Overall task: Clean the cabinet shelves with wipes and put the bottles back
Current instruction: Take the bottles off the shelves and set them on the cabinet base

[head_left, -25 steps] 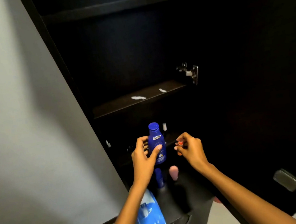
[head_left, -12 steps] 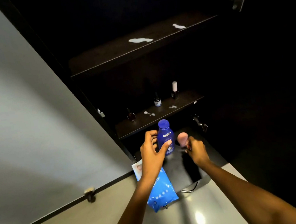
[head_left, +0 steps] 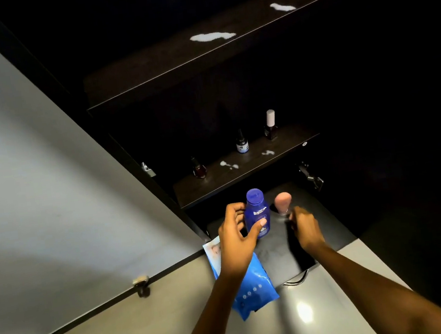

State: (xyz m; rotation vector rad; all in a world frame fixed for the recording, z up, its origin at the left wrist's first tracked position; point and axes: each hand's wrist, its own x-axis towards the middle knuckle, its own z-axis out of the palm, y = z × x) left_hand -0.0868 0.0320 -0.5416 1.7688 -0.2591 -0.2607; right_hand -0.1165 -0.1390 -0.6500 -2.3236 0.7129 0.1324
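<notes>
While the blue bottle is gripped by the left hand and the pink-topped item by the right hand at lower centre, clearing seems underway; the smeared lower shelf awaits wiping.

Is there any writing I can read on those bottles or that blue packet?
None can be read.
Blue bottle: white label, too blurred.
Small dark bottle on the shelf: pale label, too small.
Blue wipes packet: white dots and a picture, no legible words.

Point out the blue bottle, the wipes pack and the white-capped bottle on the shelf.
blue bottle point(head_left: 256, 212): head view, its body.
wipes pack point(head_left: 254, 292): head view, lower blue face.
white-capped bottle point(head_left: 270, 119): head view, its cap.
</notes>
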